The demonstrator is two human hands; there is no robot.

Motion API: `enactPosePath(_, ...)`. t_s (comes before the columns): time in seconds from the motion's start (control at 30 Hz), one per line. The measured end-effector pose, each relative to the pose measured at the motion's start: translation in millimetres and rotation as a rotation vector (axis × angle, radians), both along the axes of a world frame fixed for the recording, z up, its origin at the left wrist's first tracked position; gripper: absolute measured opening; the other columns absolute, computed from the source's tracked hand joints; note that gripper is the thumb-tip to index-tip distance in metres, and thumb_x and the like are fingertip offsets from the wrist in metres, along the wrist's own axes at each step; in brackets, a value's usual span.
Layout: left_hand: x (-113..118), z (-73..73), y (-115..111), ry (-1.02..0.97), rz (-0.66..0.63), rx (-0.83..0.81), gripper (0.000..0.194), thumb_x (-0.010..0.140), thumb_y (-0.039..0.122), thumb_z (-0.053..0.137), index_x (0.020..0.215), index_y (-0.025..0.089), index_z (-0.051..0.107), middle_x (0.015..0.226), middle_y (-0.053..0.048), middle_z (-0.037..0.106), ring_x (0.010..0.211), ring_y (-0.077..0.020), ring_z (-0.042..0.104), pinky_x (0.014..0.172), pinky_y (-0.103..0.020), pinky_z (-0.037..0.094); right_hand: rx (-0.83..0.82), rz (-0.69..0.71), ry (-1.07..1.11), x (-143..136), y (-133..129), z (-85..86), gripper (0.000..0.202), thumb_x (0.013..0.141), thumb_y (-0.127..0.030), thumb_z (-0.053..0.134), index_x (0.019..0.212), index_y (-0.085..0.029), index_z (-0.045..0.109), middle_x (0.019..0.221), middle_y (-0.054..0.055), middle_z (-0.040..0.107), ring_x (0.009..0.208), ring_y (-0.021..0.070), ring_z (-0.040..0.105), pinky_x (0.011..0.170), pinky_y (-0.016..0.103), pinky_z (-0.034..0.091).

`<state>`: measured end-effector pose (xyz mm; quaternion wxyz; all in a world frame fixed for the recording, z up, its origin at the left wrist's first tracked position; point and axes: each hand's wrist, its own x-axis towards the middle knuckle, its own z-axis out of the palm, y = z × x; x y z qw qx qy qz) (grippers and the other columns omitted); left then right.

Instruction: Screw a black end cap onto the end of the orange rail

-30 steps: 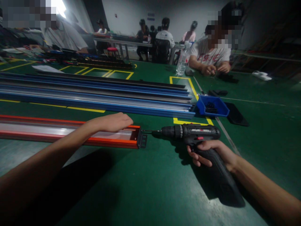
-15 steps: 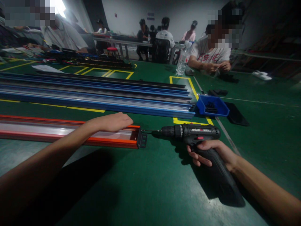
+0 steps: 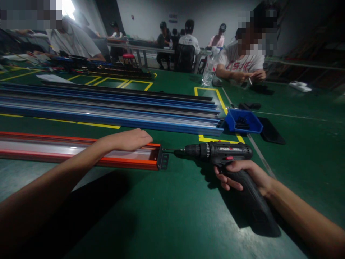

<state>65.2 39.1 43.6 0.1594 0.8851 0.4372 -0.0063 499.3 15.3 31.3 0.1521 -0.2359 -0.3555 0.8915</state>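
My right hand (image 3: 239,176) is wrapped round the grip of a black cordless drill (image 3: 229,151), with fingers near the trigger. The drill lies level, its long bit (image 3: 174,150) pointing left and its tip at the black end cap (image 3: 160,158) of an orange metal profile (image 3: 129,162). Whether the tip sits in a screw is too small to tell. Over the profile's far rail, close to the capped end, my left hand (image 3: 132,139) is closed with its fingertips hidden behind the rail. The profile is a long open channel with a pale inside, running out of view at left.
Several blue and black profiles (image 3: 134,115) lie side by side beyond the orange one. A blue bin (image 3: 245,122) holds small black parts, with a dark flat object (image 3: 271,131) beside it. A water bottle (image 3: 208,68) stands near a co-worker (image 3: 242,64) across the table.
My hands, the drill and the orange profile look unmoved. Across the table, the co-worker's hands have shifted slightly, and a small whitish item now shows at them.
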Motion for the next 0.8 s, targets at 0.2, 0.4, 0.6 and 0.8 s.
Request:
enactPosePath(0.2, 0.4, 1.2, -0.8, -0.007, -0.013, 0.008, 0.037, 0.102, 0.019, 0.034, 0.067, 0.021, 0.045, 0.065, -0.001, 0.055, 0.061, -0.0157, 0.049, 0.061, -0.028, 0.038, 0.013, 0.006, 0.007, 0.3, 0.5, -0.6, 0.026, 0.092, -0.026, 0.064, 0.105, -0.006, 0.074, 0.079, 0.005, 0.069, 0.051, 0.0062, 0.053, 0.076, 0.027, 0.057)
enactPosePath(0.4, 2.6, 3.4, -2.3, 0.002, 0.032, -0.032, 0.037, 0.102, 0.020, 0.034, 0.066, 0.021, 0.045, 0.067, -0.002, 0.055, 0.062, -0.0160, 0.049, 0.063, -0.029, 0.038, 0.013, 0.009, 0.009, -0.6, -0.2, 0.0, 0.028, 0.091, -0.026, 0.062, 0.106, -0.006, 0.075, 0.080, 0.005, 0.070, 0.050, 0.0059, 0.051, 0.075, 0.026, 0.057)
enactPosePath(0.6, 3.8, 4.3, -2.3, -0.010, 0.053, -0.050, 0.038, 0.103, 0.021, 0.035, 0.066, 0.021, 0.045, 0.066, -0.001, 0.055, 0.062, -0.0159, 0.048, 0.063, -0.029, 0.037, 0.037, -0.001, 0.009, -0.7, 0.0, -1.3, 0.027, 0.091, -0.025, 0.062, 0.105, -0.006, 0.076, 0.078, 0.005, 0.070, 0.051, 0.0068, 0.053, 0.074, 0.026, 0.057)
enactPosePath(0.8, 1.2, 1.4, -1.4, -0.004, 0.023, -0.024, 0.037, 0.102, 0.020, 0.033, 0.067, 0.021, 0.045, 0.066, -0.001, 0.054, 0.062, -0.0160, 0.048, 0.063, -0.029, 0.037, 0.054, -0.010, 0.004, 0.4, 0.2, -2.5, 0.027, 0.091, -0.025, 0.063, 0.104, -0.005, 0.076, 0.079, 0.006, 0.071, 0.051, 0.0066, 0.055, 0.073, 0.025, 0.057)
